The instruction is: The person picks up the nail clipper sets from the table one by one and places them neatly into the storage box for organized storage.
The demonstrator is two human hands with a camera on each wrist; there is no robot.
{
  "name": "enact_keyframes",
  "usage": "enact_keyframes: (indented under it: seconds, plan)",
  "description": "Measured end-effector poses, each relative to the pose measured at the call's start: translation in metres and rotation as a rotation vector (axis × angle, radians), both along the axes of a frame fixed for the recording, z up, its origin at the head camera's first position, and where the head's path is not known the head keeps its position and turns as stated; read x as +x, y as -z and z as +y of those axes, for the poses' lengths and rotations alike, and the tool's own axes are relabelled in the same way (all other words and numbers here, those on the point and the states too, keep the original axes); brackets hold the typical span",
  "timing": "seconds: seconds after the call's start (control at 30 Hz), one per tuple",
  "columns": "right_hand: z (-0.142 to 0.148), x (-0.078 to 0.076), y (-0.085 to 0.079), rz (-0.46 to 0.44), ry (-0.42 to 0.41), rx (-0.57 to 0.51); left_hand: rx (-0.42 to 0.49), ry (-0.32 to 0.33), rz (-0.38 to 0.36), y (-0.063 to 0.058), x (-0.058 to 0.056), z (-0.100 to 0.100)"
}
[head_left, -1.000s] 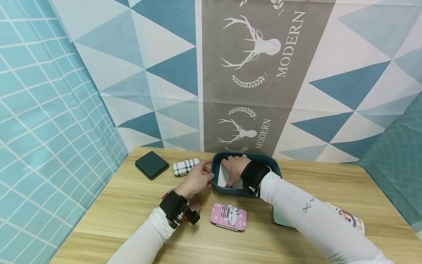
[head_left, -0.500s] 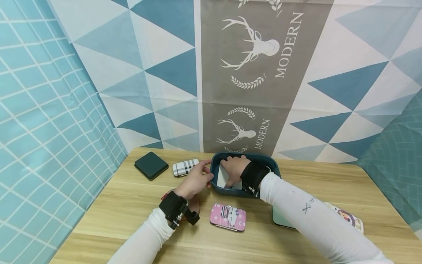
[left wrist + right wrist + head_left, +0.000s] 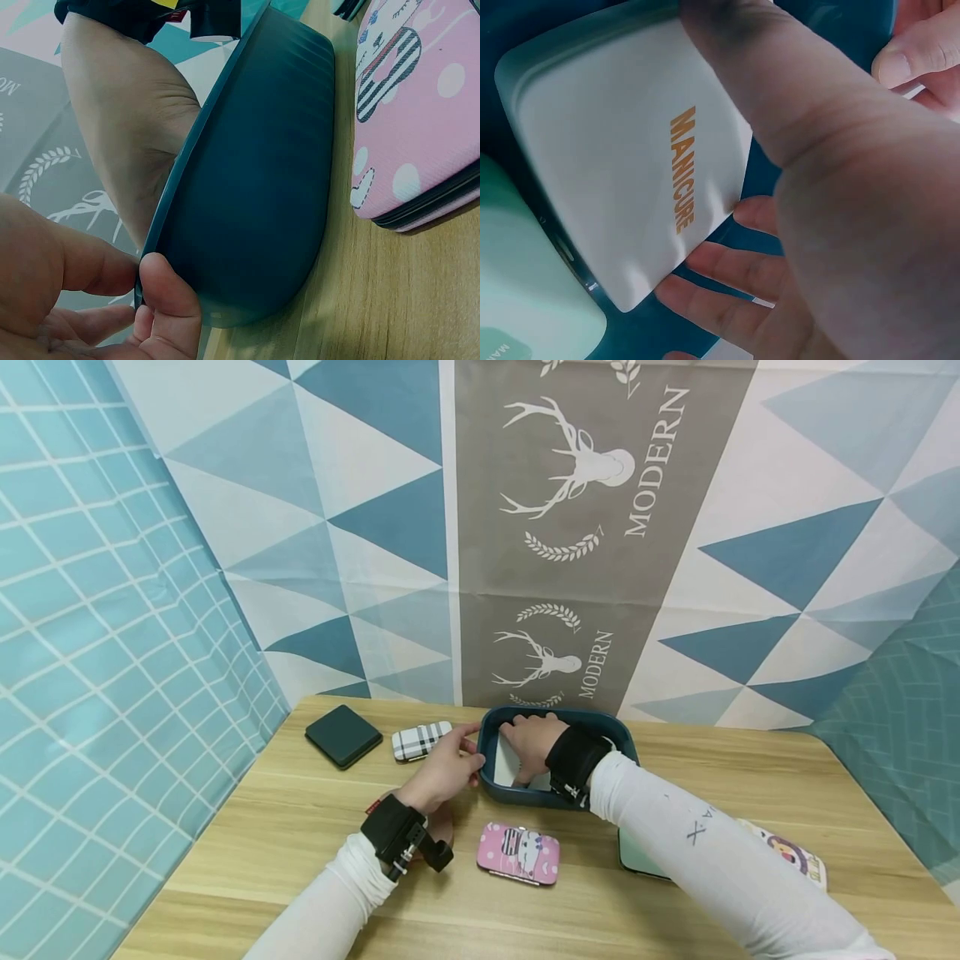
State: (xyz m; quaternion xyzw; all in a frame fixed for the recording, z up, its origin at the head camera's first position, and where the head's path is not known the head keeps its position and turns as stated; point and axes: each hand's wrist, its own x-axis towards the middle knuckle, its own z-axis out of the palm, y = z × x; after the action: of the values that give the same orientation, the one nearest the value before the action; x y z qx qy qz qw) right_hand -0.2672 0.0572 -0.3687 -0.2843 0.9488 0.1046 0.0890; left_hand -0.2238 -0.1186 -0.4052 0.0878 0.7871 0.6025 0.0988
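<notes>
A dark blue oval bin [image 3: 517, 797] stands at the back middle of the table. My left hand [image 3: 442, 772] pinches its left rim between thumb and fingers, seen close in the left wrist view. Inside the bin, my right hand [image 3: 534, 745] grips a white manicure case [image 3: 615, 150] by its edges, thumb on one side and fingertips on the other. The case bears the word MANICURE in orange. Beside it in the bin lies a mint-green case [image 3: 525, 255]. Much of the bin's inside is hidden by my right hand and wrist in the head view.
A pink cat case [image 3: 519, 854] lies in front of the bin. To the left are a plaid case [image 3: 416, 742] and a dark green case [image 3: 343, 737]. A mint case [image 3: 639, 857] and a cartoon case [image 3: 798, 857] lie partly under my right arm. A pinkish item [image 3: 442, 825] sits below my left wrist.
Both hands hold their places at the bin and on the white manicure case. The whole head view has shifted very slightly.
</notes>
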Motion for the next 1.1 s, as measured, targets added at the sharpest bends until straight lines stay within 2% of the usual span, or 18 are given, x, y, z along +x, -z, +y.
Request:
enact_keyframes:
  seconds: [0.37,0.73,1.1]
  plan:
    - [0.005,-0.002,0.004,-0.001,-0.003,-0.031,-0.006,0.0,-0.005,-0.003,0.002,0.001]
    - [0.006,0.003,-0.005,-0.001,-0.009,-0.04,-0.002,-0.006,-0.007,-0.002,0.002,0.0]
    - [0.014,0.009,-0.019,-0.02,-0.029,-0.097,-0.003,-0.009,-0.01,-0.002,0.001,0.0]
